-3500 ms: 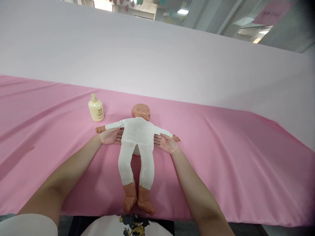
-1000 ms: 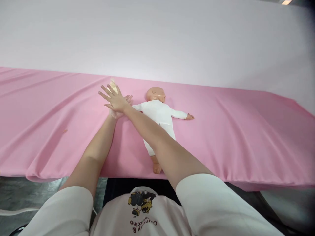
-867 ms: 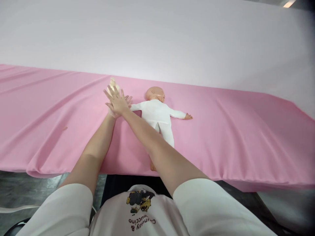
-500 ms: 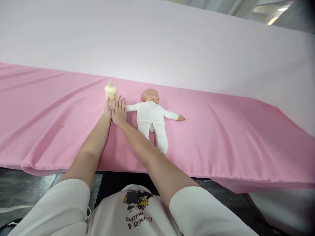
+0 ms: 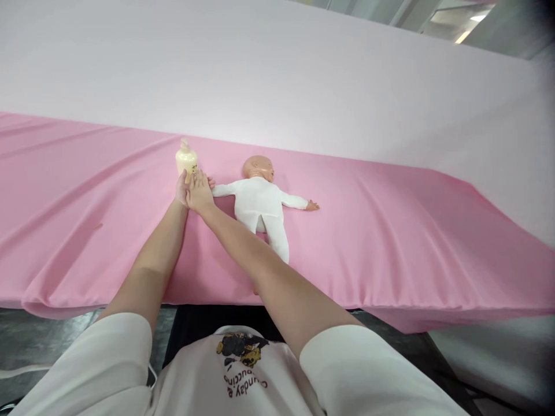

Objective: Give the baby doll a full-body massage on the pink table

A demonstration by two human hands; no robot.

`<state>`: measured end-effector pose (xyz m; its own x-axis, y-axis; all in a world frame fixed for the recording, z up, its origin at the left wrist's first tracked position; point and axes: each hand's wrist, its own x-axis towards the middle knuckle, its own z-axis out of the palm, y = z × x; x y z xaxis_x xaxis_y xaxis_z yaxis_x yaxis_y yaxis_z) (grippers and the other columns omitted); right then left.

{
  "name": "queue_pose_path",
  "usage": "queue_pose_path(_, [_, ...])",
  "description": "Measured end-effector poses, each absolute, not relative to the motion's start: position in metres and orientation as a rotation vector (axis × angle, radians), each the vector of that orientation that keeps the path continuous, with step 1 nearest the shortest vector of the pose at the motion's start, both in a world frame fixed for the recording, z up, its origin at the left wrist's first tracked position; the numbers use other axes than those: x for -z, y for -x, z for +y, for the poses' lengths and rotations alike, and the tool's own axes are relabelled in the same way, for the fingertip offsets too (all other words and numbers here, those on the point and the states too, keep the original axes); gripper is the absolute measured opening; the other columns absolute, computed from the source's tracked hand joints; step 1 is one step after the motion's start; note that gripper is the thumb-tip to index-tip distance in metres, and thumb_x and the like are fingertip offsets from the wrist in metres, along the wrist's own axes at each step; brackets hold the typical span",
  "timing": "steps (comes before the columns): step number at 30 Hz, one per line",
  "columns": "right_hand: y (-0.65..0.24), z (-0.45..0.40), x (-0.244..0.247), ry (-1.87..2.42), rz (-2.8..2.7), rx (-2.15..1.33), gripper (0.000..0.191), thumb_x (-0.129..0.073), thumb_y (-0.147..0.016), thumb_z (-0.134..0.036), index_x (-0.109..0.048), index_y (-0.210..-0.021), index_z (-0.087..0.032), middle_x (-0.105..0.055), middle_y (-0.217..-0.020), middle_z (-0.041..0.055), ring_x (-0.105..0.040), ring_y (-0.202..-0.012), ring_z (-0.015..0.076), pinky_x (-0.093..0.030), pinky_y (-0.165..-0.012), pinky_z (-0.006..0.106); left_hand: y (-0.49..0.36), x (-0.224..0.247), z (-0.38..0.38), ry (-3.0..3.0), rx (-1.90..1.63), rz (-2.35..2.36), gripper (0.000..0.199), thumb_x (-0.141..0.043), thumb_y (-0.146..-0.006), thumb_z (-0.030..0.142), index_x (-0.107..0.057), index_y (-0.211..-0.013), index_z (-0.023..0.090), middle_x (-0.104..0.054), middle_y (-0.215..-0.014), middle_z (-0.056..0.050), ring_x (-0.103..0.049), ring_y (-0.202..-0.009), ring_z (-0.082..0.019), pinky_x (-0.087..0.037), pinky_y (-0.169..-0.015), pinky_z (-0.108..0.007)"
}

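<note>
My right hand (image 5: pixel 200 193) lies flat across the palm of my left hand (image 5: pixel 181 189), its fingers stretched forward. The left palm faces up, thumb apart, and its fingertips peek out at the right, the rest being covered. No object shows between the palms. Just behind both hands stands a cream-coloured pump bottle (image 5: pixel 186 157) with a small dark print, its lower part hidden. To their right a baby doll (image 5: pixel 259 199) in a white suit lies on its front, head turned right, arms spread. My right forearm hides part of its legs.
A pink cloth (image 5: pixel 368 231) with folds covers the table and hangs over its front edge. A white wall panel (image 5: pixel 277 75) rises behind it. A small mark (image 5: pixel 99 226) shows on the cloth at the left. A white cable (image 5: pixel 23 371) runs at the lower left.
My right hand has slid slightly left over the left palm, and its fingers are closer together. The whole view has shifted a little; bottle and doll stay in place.
</note>
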<state>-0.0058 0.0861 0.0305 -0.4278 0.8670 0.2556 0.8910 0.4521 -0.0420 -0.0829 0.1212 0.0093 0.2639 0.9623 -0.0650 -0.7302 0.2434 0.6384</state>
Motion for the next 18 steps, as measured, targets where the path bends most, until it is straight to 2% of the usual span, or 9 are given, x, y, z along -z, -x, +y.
queue_pose_path(3, [0.001,0.087,-0.035,1.493,-2.572,0.256,0.063,-0.035,-0.107,-0.026,-0.041,-0.153,0.015,-0.049,-0.157,0.0351,-0.047,-0.148,0.0414,-0.026,-0.129,0.054,0.083,-0.011,0.119,-0.568,-1.185,0.550,0.072,-0.022,-0.106,0.064,-0.068,-0.133,0.016,-0.081,-0.111,-0.012,-0.067,-0.134,-0.033,-0.052,-0.118,-0.049])
queue_pose_path(6, [0.001,0.089,-0.038,1.517,-2.620,0.305,0.058,-0.032,-0.105,-0.026,-0.053,-0.142,0.013,-0.062,-0.140,0.0362,-0.063,-0.124,0.0442,-0.045,-0.108,0.059,0.084,-0.012,0.118,-0.572,-1.183,0.625,0.061,-0.028,-0.110,0.050,-0.067,-0.134,0.010,-0.082,-0.102,-0.010,-0.065,-0.134,-0.033,-0.047,-0.123,-0.046])
queue_pose_path(8, [0.001,0.090,-0.039,1.524,-2.633,0.340,0.057,-0.031,-0.104,-0.026,-0.056,-0.138,0.012,-0.065,-0.133,0.0377,-0.066,-0.113,0.0444,-0.051,-0.094,0.059,0.085,-0.010,0.119,-0.586,-1.213,0.653,0.052,-0.034,-0.108,0.041,-0.068,-0.133,0.009,-0.082,-0.101,-0.010,-0.065,-0.134,-0.034,-0.046,-0.124,-0.044])
queue_pose_path(10, [0.001,0.091,-0.040,1.525,-2.643,0.359,0.055,-0.031,-0.104,-0.026,-0.059,-0.133,0.012,-0.067,-0.125,0.0382,-0.067,-0.108,0.0438,-0.053,-0.087,0.057,0.085,-0.006,0.122,-0.598,-1.223,0.657,0.045,-0.040,-0.104,0.034,-0.070,-0.131,0.013,-0.082,-0.105,-0.010,-0.065,-0.135,-0.036,-0.048,-0.123,-0.045])
queue_pose_path(14, [-0.002,0.095,-0.045,1.554,-2.733,0.132,0.049,-0.036,-0.102,-0.022,-0.069,-0.125,0.005,-0.072,-0.121,0.0330,-0.070,-0.112,0.0414,-0.058,-0.083,0.052,0.085,0.004,0.128,-0.584,-1.191,0.718,0.045,-0.045,-0.099,0.027,-0.070,-0.136,0.019,-0.082,-0.113,-0.009,-0.065,-0.136,-0.038,-0.051,-0.120,-0.050])
queue_pose_path(18, [-0.009,0.096,-0.055,1.573,-2.752,-0.011,0.046,-0.039,-0.102,-0.021,-0.074,-0.124,0.000,-0.074,-0.124,0.0284,-0.073,-0.113,0.0380,-0.060,-0.083,0.047,0.083,0.005,0.131,-0.539,-1.147,0.788,0.048,-0.050,-0.097,0.026,-0.067,-0.141,0.025,-0.082,-0.117,-0.007,-0.068,-0.133,-0.036,-0.051,-0.121,-0.049])
